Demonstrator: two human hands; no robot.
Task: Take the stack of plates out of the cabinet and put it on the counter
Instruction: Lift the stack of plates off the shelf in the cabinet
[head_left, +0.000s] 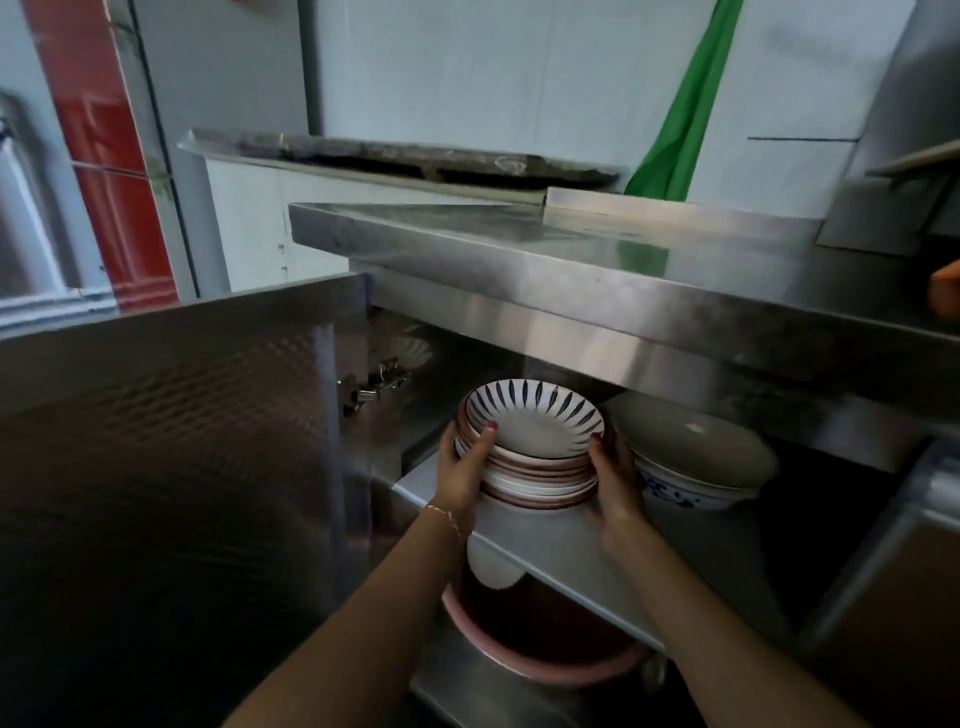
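The big steel counter (597, 260) sits right above the open cabinet (545, 540), so the plates only need a short trip out and up, and the door (171, 441) is swung wide to leave room. The stack of plates (535, 457) rests on the cabinet's upper shelf, just beside a big bowl (701, 467). The left hand (462, 467) and the right hand (615, 483) press on opposite sides, fingers curled around the rims, likely so the tall pile cannot tip or slide.
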